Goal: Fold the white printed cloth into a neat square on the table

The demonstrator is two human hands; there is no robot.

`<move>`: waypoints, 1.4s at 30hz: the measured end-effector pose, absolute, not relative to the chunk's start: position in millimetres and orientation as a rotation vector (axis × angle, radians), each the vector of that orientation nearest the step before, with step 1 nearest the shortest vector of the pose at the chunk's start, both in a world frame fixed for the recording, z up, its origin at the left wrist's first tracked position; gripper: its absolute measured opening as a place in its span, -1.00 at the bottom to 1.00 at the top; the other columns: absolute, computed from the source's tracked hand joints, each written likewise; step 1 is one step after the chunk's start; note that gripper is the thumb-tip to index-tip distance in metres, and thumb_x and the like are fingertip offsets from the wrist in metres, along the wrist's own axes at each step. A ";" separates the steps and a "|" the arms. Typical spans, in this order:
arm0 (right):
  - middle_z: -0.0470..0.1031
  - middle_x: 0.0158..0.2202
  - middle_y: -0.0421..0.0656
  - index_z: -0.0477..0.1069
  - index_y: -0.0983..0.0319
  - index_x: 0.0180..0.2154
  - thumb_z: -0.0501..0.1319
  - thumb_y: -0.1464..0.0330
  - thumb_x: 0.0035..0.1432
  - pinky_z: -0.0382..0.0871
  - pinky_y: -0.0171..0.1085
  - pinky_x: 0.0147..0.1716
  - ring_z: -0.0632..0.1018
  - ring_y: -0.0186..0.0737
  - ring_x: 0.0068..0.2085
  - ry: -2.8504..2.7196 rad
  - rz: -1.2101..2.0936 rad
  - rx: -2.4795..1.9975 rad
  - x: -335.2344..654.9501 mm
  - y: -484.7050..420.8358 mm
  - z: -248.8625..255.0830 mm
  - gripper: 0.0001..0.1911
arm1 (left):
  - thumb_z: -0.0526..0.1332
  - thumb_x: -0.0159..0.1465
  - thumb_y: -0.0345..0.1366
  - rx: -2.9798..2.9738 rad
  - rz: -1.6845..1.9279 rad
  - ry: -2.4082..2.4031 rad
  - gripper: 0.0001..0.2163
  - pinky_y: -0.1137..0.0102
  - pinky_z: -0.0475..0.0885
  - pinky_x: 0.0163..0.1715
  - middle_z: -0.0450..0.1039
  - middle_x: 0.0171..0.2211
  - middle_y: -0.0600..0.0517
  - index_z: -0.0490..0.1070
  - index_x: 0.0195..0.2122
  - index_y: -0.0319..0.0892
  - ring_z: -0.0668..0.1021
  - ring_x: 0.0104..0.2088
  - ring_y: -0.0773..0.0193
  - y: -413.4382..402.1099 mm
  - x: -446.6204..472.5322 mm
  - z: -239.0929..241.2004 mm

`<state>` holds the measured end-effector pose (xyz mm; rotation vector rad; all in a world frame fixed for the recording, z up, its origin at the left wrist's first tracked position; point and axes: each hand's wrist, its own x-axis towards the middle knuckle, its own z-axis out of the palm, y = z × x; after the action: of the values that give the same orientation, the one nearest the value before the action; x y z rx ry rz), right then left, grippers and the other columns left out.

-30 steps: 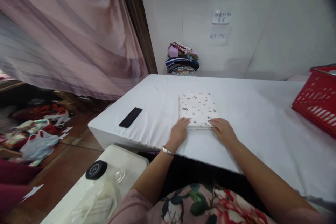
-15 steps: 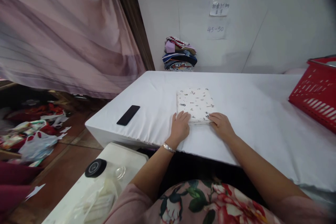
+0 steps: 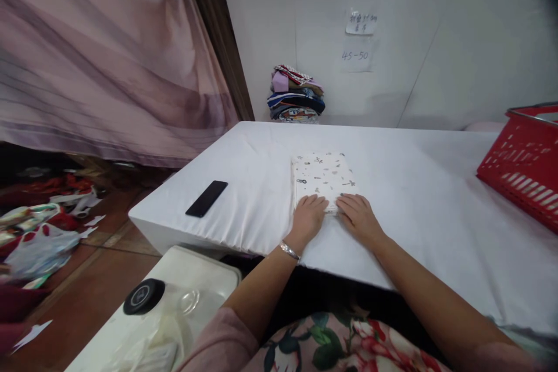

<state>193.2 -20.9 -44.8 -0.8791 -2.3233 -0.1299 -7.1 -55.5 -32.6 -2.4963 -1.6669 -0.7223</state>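
Observation:
A folded white cloth (image 3: 326,175) with small grey prints lies flat, as a neat rectangle, on the white-covered table (image 3: 405,180). Across its near left corner rests my left hand (image 3: 308,220), palm down with fingers stretched out; a silver bracelet circles that wrist. My right hand (image 3: 358,218) lies on the near right part of the cloth, its fingers also extended and flat. A small gap separates the two sets of fingertips. The cloth's near edge is partly hidden under both hands.
To the left on the table lies a black phone (image 3: 206,198). A red basket (image 3: 523,160) stands at the right. Folded clothes are stacked (image 3: 295,96) by the wall. Below left, a white surface (image 3: 204,270) holds a round black object (image 3: 144,296) and a clear plastic bag.
Both hands have moved inward along the cloth's near edge, so their fingertips are closer together. The whole view has shifted slightly. The cloth stays folded.

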 end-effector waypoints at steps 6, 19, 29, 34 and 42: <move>0.51 -0.06 -0.08 0.42 0.19 -0.07 0.02 0.41 0.27 0.26 -0.10 -0.07 0.45 -0.12 -0.03 -2.339 -0.102 -0.881 190.0 -17.7 -48.2 -0.72 | 0.04 0.30 -0.40 -2.498 -0.750 -1.691 -0.70 0.17 0.23 0.10 0.41 0.05 0.06 0.35 0.03 -0.03 0.37 0.10 0.19 -61.9 -6.9 -28.1; 0.50 -0.03 -0.09 0.43 0.17 -0.04 0.00 0.38 0.28 0.28 -0.08 -0.06 0.46 -0.10 -0.01 -2.340 -0.112 -0.876 195.2 -16.9 -54.7 -0.69 | 0.09 0.28 -0.39 -2.201 -1.152 -2.054 -0.75 0.14 0.31 0.07 0.47 -0.02 0.01 0.45 -0.07 -0.08 0.43 0.04 0.19 -96.9 -51.5 -36.4; 0.47 -0.02 -0.07 0.38 0.15 0.04 0.00 0.37 0.27 0.25 -0.03 -0.04 0.44 -0.05 0.01 -2.344 -0.082 -0.868 196.4 -21.4 -49.6 -0.65 | 0.14 0.23 -0.33 -1.822 -1.629 -2.402 -0.88 0.38 0.40 -0.13 0.50 -0.28 0.06 0.48 -0.32 -0.13 0.51 -0.19 0.30 -98.9 -53.7 -28.6; 0.47 -0.02 -0.07 0.38 0.19 0.02 -0.01 0.39 0.27 0.25 -0.04 -0.04 0.43 -0.06 0.01 -2.348 -0.113 -0.852 196.2 -21.3 -50.3 -0.66 | 0.17 0.22 -0.15 -1.856 -1.475 -2.457 -0.79 0.39 0.36 -0.22 0.44 -0.38 0.05 0.45 -0.45 -0.14 0.48 -0.29 0.30 -92.1 -43.1 -15.2; 0.49 -0.03 -0.07 0.39 0.15 0.03 0.00 0.38 0.26 0.29 -0.04 -0.06 0.45 -0.06 0.00 -2.331 -0.125 -0.830 196.2 -18.4 -54.8 -0.65 | 0.20 0.16 -0.04 -1.817 -0.996 -2.591 -0.72 0.34 0.34 -0.27 0.41 -0.34 -0.04 0.40 -0.43 -0.19 0.47 -0.26 0.17 -80.5 -30.8 -7.4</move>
<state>196.2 -18.4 -54.8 -0.8300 -2.3306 -0.1250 -30.8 -80.5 -7.4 -1.8174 -2.5907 -0.9962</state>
